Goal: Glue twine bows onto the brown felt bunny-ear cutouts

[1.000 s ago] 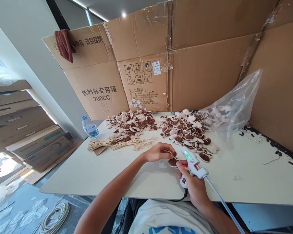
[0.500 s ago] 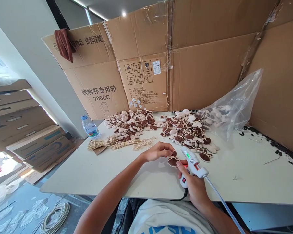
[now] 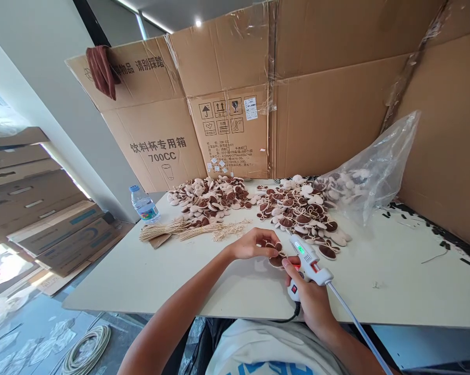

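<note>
My left hand (image 3: 255, 244) is closed on a small brown felt piece (image 3: 276, 260) shaped like a paw or animal head, with a cream cord tied on it. Wrapped round a white hot glue gun (image 3: 305, 256), my right hand (image 3: 310, 297) also has its thumb and fingertips at the piece's right edge. The gun's small display glows green, and a long glue stick (image 3: 354, 317) sticks out of its back. Just beyond the hands lies a heap of brown and cream felt pieces with cords (image 3: 297, 213). Parts of the held piece are covered by my fingers.
A second felt heap (image 3: 209, 198) lies at the back left, with bundles of cream cord (image 3: 166, 229) before it. A water bottle (image 3: 144, 204) stands near the left edge. A clear plastic bag (image 3: 379, 177) holds more pieces. Cardboard (image 3: 328, 114) walls the table's back.
My left fingers have shifted on the felt piece, reaching further over its top and front. My right hand and the glue gun have hardly moved.
</note>
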`<state>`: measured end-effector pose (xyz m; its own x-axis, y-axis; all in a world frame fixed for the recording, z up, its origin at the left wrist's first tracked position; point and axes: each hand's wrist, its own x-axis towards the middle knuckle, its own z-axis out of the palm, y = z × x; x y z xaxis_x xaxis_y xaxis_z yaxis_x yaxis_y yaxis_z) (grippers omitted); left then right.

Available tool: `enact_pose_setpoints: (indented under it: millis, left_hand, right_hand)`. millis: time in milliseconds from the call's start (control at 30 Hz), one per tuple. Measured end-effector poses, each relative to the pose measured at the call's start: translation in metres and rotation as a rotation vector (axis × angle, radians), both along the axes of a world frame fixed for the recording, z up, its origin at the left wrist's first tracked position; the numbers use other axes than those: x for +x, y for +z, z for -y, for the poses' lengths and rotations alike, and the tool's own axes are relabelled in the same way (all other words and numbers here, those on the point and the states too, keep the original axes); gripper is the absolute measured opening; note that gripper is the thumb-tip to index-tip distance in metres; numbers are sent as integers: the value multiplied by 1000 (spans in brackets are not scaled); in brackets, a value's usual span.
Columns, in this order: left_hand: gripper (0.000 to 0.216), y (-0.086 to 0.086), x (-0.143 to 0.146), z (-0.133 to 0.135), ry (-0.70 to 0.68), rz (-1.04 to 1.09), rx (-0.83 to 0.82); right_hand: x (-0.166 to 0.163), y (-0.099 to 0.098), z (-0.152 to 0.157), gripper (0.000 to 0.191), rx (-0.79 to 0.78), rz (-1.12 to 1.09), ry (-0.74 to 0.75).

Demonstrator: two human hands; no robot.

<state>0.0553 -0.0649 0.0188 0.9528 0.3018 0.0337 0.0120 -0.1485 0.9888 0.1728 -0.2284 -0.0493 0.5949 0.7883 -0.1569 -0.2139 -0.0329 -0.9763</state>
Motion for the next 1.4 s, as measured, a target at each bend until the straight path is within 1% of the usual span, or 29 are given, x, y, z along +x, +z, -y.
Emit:
enact_pose_setpoints:
  millis: [333, 567, 700, 867, 1000, 1133, 1400]
  left_hand:
    - [31, -2, 0, -1, 2, 5, -16]
    - [32, -3, 1, -1, 12, 7, -42]
    - [29, -3, 0, -1, 17, -16, -9]
    - [26, -4, 0, -1, -17, -13, 29]
    - [29, -4, 0, -1, -29, -19, 47]
    - [32, -4, 0, -1, -34, -14, 41]
    - [36, -5, 0, 0, -16, -47, -19]
  right_hand:
    - [0, -7, -1, 44, 50, 2, -4]
    - [-2, -8, -2, 40, 114, -33, -49]
    - [-1, -8, -1, 39, 129, -29, -50]
    - [-3, -7, -2, 39, 113, -27, -69]
    - [-4, -6, -2, 40, 113, -22, -74]
    - [-3, -7, -1, 38, 115, -10, -44]
    - [0, -12, -2, 35, 122, 7, -28]
